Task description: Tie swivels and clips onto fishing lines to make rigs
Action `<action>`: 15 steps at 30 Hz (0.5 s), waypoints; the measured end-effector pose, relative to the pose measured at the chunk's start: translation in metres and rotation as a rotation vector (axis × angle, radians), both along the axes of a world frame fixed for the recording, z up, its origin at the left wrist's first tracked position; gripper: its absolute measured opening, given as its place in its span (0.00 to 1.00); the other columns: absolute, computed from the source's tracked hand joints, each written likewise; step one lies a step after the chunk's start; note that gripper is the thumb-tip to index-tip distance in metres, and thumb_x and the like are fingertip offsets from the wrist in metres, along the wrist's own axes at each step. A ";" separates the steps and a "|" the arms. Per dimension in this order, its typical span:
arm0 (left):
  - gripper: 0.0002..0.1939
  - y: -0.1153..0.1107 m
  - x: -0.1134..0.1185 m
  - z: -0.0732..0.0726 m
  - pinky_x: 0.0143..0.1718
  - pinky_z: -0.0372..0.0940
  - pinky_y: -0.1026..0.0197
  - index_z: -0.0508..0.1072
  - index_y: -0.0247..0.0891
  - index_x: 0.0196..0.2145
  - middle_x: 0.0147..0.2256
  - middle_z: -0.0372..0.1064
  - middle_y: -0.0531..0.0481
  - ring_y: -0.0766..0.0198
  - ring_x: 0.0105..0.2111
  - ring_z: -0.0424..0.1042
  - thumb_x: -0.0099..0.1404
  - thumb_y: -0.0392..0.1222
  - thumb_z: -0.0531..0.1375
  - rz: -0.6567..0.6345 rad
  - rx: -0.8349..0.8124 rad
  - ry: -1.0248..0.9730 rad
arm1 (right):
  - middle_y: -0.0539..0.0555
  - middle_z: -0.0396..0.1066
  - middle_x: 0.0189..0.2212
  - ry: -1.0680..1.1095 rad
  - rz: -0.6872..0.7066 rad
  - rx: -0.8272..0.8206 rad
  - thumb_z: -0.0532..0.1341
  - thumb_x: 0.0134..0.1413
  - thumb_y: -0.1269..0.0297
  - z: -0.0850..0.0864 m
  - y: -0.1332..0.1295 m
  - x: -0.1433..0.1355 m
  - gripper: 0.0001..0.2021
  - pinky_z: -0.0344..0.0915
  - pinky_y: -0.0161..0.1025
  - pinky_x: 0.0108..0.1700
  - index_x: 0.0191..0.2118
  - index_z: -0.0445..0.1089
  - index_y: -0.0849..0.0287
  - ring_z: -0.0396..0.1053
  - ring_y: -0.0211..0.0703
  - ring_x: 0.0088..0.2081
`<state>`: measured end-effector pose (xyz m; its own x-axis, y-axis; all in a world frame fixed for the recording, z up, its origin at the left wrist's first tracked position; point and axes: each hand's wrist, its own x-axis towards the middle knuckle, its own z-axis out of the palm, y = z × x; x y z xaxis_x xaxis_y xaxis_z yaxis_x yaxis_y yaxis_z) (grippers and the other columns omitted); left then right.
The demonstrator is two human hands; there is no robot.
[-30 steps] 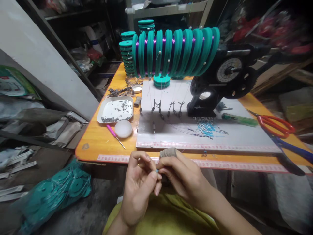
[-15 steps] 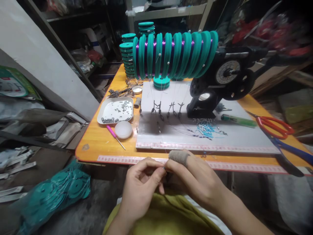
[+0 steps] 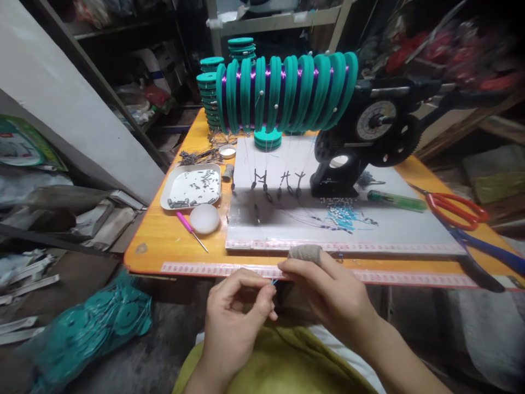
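My left hand (image 3: pixel 240 314) is pinched at the table's front edge, with a short blue thread (image 3: pixel 274 281) between its thumb and forefinger. Just right of it, my right hand (image 3: pixel 332 287) has its fingers bent and pressed together; what they hold, if anything, is too small to tell. A grey wrap (image 3: pixel 305 253) covers one finger of that hand. Thin lines hang from a row of green spools (image 3: pixel 287 93) with purple line, down to small dark swivels and weights (image 3: pixel 268 196) over the white board (image 3: pixel 279 232).
On the orange table (image 3: pixel 150 241) are a white tray (image 3: pixel 191 186) of small grey parts, a round white dish (image 3: pixel 204 219), a pink-handled tool (image 3: pixel 186 225), blue threads (image 3: pixel 342 216), a green tube (image 3: pixel 396 200) and red-handled scissors (image 3: pixel 457 210). A black winding machine (image 3: pixel 369 131) stands behind.
My right hand has drawn slightly away from my left, and the blue thread now shows at my left fingertips. The view has shifted a little, moving the table and spools slightly left.
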<state>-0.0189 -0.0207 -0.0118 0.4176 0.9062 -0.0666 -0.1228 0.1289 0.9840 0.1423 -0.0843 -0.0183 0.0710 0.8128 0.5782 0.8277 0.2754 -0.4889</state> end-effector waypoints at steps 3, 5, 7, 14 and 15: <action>0.06 0.001 -0.001 -0.003 0.23 0.68 0.68 0.76 0.36 0.28 0.25 0.71 0.53 0.70 0.19 0.70 0.62 0.40 0.66 0.000 0.100 0.044 | 0.53 0.68 0.30 -0.011 -0.006 0.016 0.53 0.69 0.69 0.004 0.003 -0.002 0.11 0.68 0.33 0.29 0.46 0.72 0.58 0.69 0.39 0.28; 0.05 0.002 -0.003 -0.006 0.23 0.68 0.67 0.76 0.37 0.28 0.25 0.71 0.53 0.69 0.20 0.70 0.63 0.38 0.65 0.002 0.188 0.070 | 0.53 0.68 0.29 -0.015 -0.018 0.025 0.53 0.70 0.69 0.006 0.006 -0.003 0.11 0.68 0.34 0.28 0.45 0.73 0.59 0.69 0.39 0.28; 0.04 0.004 -0.005 -0.008 0.26 0.69 0.66 0.76 0.38 0.30 0.27 0.72 0.52 0.67 0.23 0.71 0.63 0.35 0.64 -0.007 0.318 0.105 | 0.52 0.68 0.28 -0.021 -0.024 0.014 0.53 0.70 0.68 0.007 0.007 -0.004 0.11 0.68 0.34 0.28 0.44 0.73 0.60 0.70 0.39 0.28; 0.09 0.019 -0.012 -0.006 0.33 0.69 0.65 0.74 0.39 0.34 0.29 0.74 0.52 0.66 0.29 0.74 0.61 0.26 0.62 -0.064 0.808 0.256 | 0.61 0.72 0.50 -0.042 -0.201 -0.026 0.55 0.66 0.76 0.005 -0.006 0.003 0.19 0.74 0.37 0.42 0.59 0.66 0.57 0.76 0.46 0.46; 0.09 0.022 -0.013 -0.005 0.33 0.69 0.64 0.74 0.39 0.35 0.29 0.73 0.52 0.66 0.29 0.73 0.61 0.26 0.62 -0.077 0.865 0.277 | 0.62 0.70 0.52 -0.039 -0.249 -0.005 0.56 0.65 0.76 0.005 -0.011 0.005 0.20 0.73 0.38 0.46 0.60 0.66 0.57 0.75 0.47 0.49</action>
<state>-0.0318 0.0014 -0.0168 0.5492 0.6568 0.5168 0.1104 -0.6700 0.7342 0.1472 -0.0953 -0.0136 0.2474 0.7759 0.5804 0.8879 0.0583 -0.4563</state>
